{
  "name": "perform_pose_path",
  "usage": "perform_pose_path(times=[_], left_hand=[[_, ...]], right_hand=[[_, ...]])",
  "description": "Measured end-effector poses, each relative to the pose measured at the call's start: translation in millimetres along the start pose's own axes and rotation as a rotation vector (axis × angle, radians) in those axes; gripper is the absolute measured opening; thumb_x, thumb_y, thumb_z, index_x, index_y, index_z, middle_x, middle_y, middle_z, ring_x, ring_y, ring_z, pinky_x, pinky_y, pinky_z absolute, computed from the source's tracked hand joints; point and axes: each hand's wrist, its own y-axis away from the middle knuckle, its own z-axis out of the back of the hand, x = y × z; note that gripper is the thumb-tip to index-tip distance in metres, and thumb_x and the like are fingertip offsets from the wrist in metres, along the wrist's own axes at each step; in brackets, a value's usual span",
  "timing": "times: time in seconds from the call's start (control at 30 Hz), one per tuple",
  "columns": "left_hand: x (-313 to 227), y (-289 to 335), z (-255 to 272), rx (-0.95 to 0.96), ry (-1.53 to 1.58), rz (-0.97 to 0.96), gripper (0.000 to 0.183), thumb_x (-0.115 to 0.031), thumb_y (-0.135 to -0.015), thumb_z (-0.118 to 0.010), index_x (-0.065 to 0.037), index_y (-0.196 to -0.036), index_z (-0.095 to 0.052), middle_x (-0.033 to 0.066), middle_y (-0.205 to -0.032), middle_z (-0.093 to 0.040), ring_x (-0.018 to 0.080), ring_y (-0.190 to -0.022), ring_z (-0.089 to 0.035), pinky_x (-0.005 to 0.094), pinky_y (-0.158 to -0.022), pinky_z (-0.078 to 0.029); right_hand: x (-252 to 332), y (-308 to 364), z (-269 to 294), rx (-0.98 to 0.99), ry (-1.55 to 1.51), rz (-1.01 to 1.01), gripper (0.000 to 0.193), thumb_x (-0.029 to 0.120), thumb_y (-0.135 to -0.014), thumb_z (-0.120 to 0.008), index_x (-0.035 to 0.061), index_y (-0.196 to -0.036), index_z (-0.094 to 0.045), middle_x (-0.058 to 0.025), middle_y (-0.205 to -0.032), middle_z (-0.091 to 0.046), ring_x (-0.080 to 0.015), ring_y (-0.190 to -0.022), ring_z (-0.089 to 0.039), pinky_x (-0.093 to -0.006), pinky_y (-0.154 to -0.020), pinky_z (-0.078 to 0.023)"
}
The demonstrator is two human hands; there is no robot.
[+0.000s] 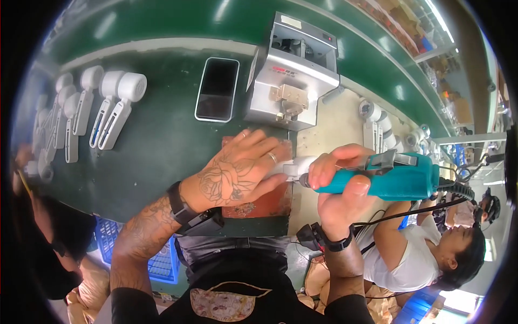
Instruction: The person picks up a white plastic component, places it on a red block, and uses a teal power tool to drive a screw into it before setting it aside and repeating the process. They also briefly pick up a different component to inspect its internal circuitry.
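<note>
My right hand [345,186] is wrapped round a teal electric screwdriver [402,177], held almost level with its tip pointing left. That tip meets the end of a white plastic part [294,168], mostly covered by my fingers. My left hand [243,170] presses the part down over a reddish-brown board [256,209], its fingers curled on it. Whether a screw sits at the tip cannot be made out. Just beyond my hands stands a silver box-shaped machine [291,81] with an open top bay and a small metal block on its front.
A phone [217,89] lies on the green tabletop [167,140]. Several white round-headed pieces with slotted handles [116,113] stand at left, more [377,127] at right. A cable [458,189] trails from the screwdriver. Another person [415,254] sits at right; a blue crate [162,264] is below.
</note>
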Motion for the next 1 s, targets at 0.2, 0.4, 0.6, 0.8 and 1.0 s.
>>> perform_pose_path(times=[0.2, 0.4, 0.6, 0.8, 1.0], left_hand=[[0, 0, 0, 0.047, 0.030, 0.025, 0.038, -0.025, -0.086, -0.069, -0.006, -0.118, -0.063, 0.0096, -0.113, -0.059, 0.0283, -0.102, -0.054, 0.0438, -0.090, -0.044], [0, -6, 2, 0.019, -0.017, -0.051, 0.042, -0.019, -0.081, -0.072, 0.000, -0.117, -0.059, 0.0114, -0.110, -0.058, 0.0287, -0.099, -0.053, 0.0406, -0.086, -0.044], [2, -2, -5, -0.039, -0.020, -0.073, 0.043, -0.020, -0.077, -0.074, -0.002, -0.115, -0.061, 0.0119, -0.112, -0.059, 0.0307, -0.098, -0.055, 0.0412, -0.085, -0.045], [-25, 40, 0, -0.062, -0.220, -0.250, 0.037, -0.025, -0.077, -0.074, -0.005, -0.107, -0.065, 0.0127, -0.108, -0.066, 0.0303, -0.096, -0.064, 0.0400, -0.083, -0.052], [-8, 76, 53, -0.465, -0.216, 0.557, 0.034, -0.013, -0.085, -0.073, -0.002, -0.115, -0.063, 0.0178, -0.104, -0.066, 0.0360, -0.093, -0.064, 0.0409, -0.080, -0.051]], right_hand=[[-10, 1, 0, 0.029, -0.015, 0.016, 0.059, 0.058, -0.091, -0.061, 0.0011, -0.103, -0.048, -0.0061, -0.063, -0.048, -0.0183, -0.052, -0.048, -0.0333, -0.050, -0.042], [-18, 2, 3, 0.057, -0.126, -0.020, 0.046, 0.046, -0.091, -0.065, 0.0052, -0.093, -0.045, -0.0070, -0.064, -0.046, -0.0201, -0.052, -0.047, -0.0356, -0.050, -0.042], [-22, 7, -3, 0.032, -0.113, 0.024, 0.045, 0.047, -0.092, -0.063, 0.0056, -0.094, -0.046, -0.0069, -0.066, -0.046, -0.0196, -0.054, -0.048, -0.0336, -0.052, -0.042], [14, 39, 7, -0.119, -0.310, 0.103, 0.054, 0.061, -0.095, -0.051, 0.0076, -0.096, -0.047, -0.0006, -0.063, -0.044, -0.0123, -0.050, -0.039, -0.0255, -0.048, -0.034], [29, 82, 52, -0.231, -0.104, 0.214, 0.054, 0.059, -0.094, -0.056, 0.0063, -0.091, -0.044, -0.0034, -0.061, -0.052, -0.0155, -0.047, -0.050, -0.0282, -0.043, -0.041]])
